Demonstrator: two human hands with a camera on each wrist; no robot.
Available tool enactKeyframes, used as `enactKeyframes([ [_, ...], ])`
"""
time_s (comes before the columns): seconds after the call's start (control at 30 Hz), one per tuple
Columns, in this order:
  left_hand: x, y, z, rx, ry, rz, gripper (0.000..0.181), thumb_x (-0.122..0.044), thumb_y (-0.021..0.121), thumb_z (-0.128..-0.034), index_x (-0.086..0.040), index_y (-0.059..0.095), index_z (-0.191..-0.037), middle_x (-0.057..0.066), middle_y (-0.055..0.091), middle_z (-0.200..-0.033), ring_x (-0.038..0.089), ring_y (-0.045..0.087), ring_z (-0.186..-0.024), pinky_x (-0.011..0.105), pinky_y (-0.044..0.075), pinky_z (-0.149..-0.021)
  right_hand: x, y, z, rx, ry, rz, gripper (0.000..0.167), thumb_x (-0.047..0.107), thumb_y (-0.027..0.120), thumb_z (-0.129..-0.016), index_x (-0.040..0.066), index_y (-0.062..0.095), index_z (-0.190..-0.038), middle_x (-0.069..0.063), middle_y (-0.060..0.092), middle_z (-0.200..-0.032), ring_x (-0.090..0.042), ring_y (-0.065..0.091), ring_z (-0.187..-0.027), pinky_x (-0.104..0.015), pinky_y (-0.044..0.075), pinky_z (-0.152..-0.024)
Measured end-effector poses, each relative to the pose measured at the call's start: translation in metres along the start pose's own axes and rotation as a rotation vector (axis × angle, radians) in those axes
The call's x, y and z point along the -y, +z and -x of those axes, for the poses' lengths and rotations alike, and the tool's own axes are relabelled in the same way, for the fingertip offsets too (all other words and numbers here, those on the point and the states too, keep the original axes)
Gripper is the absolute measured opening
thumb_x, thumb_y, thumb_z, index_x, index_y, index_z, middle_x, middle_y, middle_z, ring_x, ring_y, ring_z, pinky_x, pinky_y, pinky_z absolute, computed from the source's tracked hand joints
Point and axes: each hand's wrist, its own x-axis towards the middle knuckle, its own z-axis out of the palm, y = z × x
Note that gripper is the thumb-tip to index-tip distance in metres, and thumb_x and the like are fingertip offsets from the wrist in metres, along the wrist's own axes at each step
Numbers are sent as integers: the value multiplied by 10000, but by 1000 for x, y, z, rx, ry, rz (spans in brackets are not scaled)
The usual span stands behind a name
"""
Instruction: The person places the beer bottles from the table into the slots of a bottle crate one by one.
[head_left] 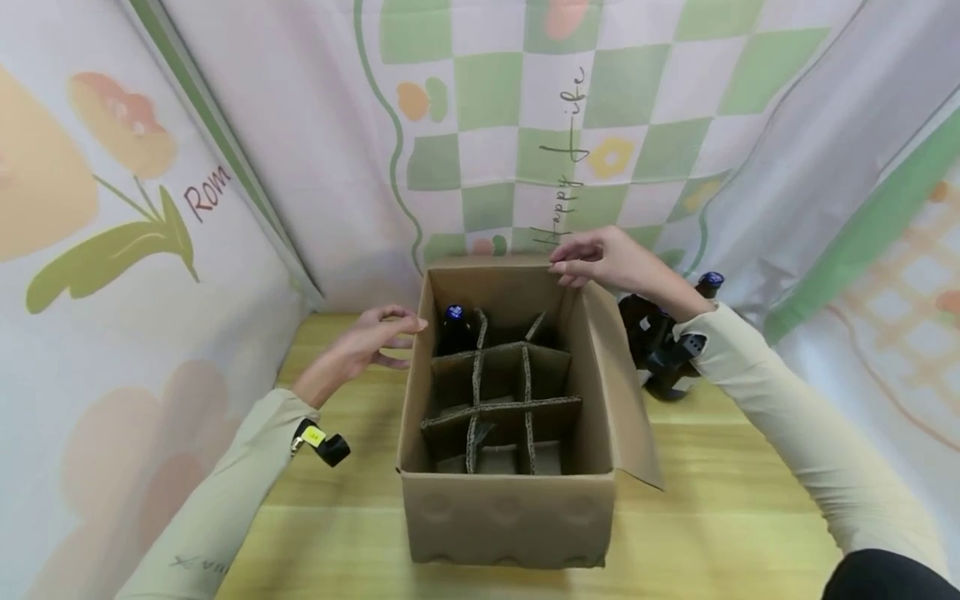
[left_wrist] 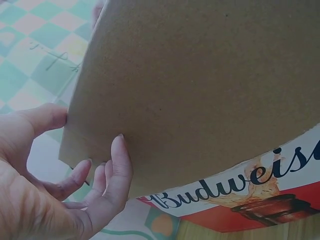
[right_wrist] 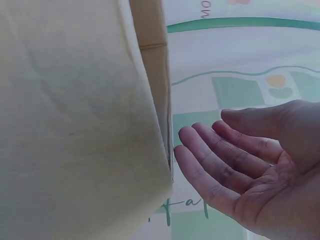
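A cardboard box stands on the table with its top open and cardboard dividers inside. One dark bottle with a blue cap sits in the back left compartment. My left hand is at the box's left side, fingers spread. In the left wrist view, its thumb and fingertips touch a plain cardboard flap above a printed "Budweiser" side. At the back right corner is my right hand, its fingers loosely bent beside a flap, holding nothing in the right wrist view.
Several dark bottles stand right of the box, partly behind my right forearm. The right flap leans outward over the wooden table. Printed curtains hang behind and at both sides.
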Motion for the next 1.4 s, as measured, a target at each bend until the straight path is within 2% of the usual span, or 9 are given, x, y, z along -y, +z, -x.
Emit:
enactKeyframes([
  [0.17, -1, -1, 1, -7, -5, 0, 520, -202, 683, -989, -30, 443, -1417, 197, 510, -1518, 410, 521, -1358, 372, 645, -858, -6, -4, 10, -25, -21, -47, 257, -14, 647, -1005, -152, 654, -1223, -305, 728, -1144, -186, 774, -832, -309, 650, -759],
  [0.37, 0, 0, -1, 4, -5, -12, 525, -217, 687, -987, -27, 441, -1410, 200, 511, -1517, 392, 531, -1340, 367, 643, -862, -20, -12, 29, -97, -45, 35, 264, 29, 632, -1029, -132, 661, -1236, -297, 732, -1140, -76, 741, -833, -214, 622, -753],
  [0.7, 0, 2, -2, 2, -3, -4, 587, -226, 692, -989, -11, 411, -1458, 205, 486, -1532, 399, 514, -1356, 334, 643, -832, -51, -21, 59, -193, 24, 29, 288, 97, 596, -1065, -116, 662, -1247, -238, 759, -1121, -13, 733, -829, -179, 611, -733],
  [0.83, 1, 1, -2, -9, -6, -3, 604, -227, 693, -988, -14, 399, -1471, 203, 484, -1529, 397, 509, -1361, 325, 643, -821, -63, -25, 69, -260, 34, 142, 266, 127, 624, -1055, -76, 704, -1208, -235, 762, -1103, 21, 692, -826, -135, 569, -696],
  [0.9, 2, 1, -1, -14, -10, -3, 600, -226, 694, -986, -16, 403, -1467, 205, 486, -1527, 400, 505, -1367, 324, 645, -817, -67, -27, 74, -282, 47, 223, 265, 142, 626, -1056, -67, 710, -1195, -274, 740, -1133, -102, 729, -890, -112, 540, -685],
  [1.07, 2, 3, -1, -12, -9, -4, 562, -222, 693, -987, -20, 426, -1438, 214, 491, -1530, 409, 502, -1377, 321, 647, -807, -79, -30, 87, -274, 160, 351, 306, 185, 592, -1074, -65, 670, -1234, -310, 689, -1227, -493, 681, -1081, -404, 630, -836],
  [1.17, 2, 3, 0, -12, -5, -2, 554, -221, 691, -988, -19, 430, -1433, 212, 491, -1533, 410, 501, -1379, 317, 647, -803, -88, -31, 90, -222, 216, 398, 328, 174, 573, -1077, -79, 631, -1277, -334, 662, -1256, -526, 638, -1129, -637, 543, -938],
  [1.27, 2, 3, 0, -9, 0, -4, 572, -230, 690, -990, -16, 420, -1446, 210, 487, -1534, 414, 495, -1385, 320, 646, -810, -96, -29, 92, -189, 225, 450, 304, 103, 563, -1061, -93, 617, -1287, -365, 642, -1253, -529, 629, -1100, -654, 522, -912],
  [1.4, 3, 2, 0, -8, 3, 0, 595, -235, 693, -988, -12, 410, -1462, 209, 488, -1530, 415, 494, -1384, 332, 645, -824, -107, -21, 92, -195, 214, 498, 273, 2, 564, -1014, -81, 634, -1264, -385, 644, -1213, -419, 645, -772, -502, 545, -681],
])
